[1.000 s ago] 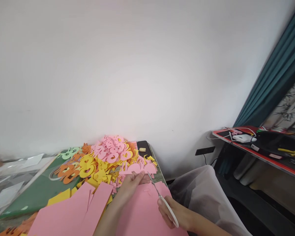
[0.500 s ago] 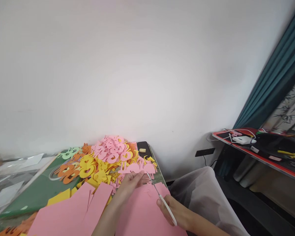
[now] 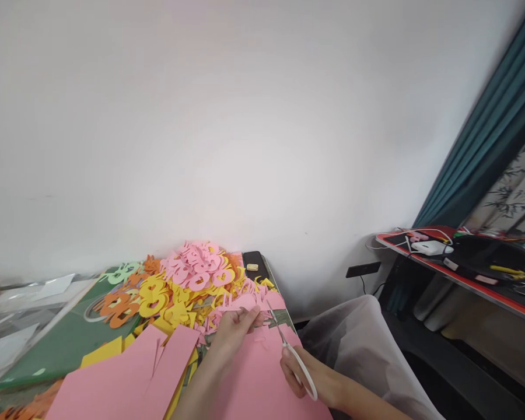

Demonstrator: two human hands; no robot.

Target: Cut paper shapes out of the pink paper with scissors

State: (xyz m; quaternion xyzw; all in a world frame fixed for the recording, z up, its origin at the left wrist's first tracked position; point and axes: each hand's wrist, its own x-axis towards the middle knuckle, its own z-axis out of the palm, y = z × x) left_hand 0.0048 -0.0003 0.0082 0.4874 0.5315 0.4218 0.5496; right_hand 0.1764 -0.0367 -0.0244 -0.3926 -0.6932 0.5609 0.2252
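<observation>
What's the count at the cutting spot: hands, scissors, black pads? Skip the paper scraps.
Hands: 2 (left hand on pink paper, right hand)
White-handled scissors: 1, in the right hand
Black pad: 1
Total: 4

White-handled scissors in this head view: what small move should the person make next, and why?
Probably one more short snip into the pink paper: the right hand holds the scissors with their blades at its edge, and the left hand pinches the paper steady.
</observation>
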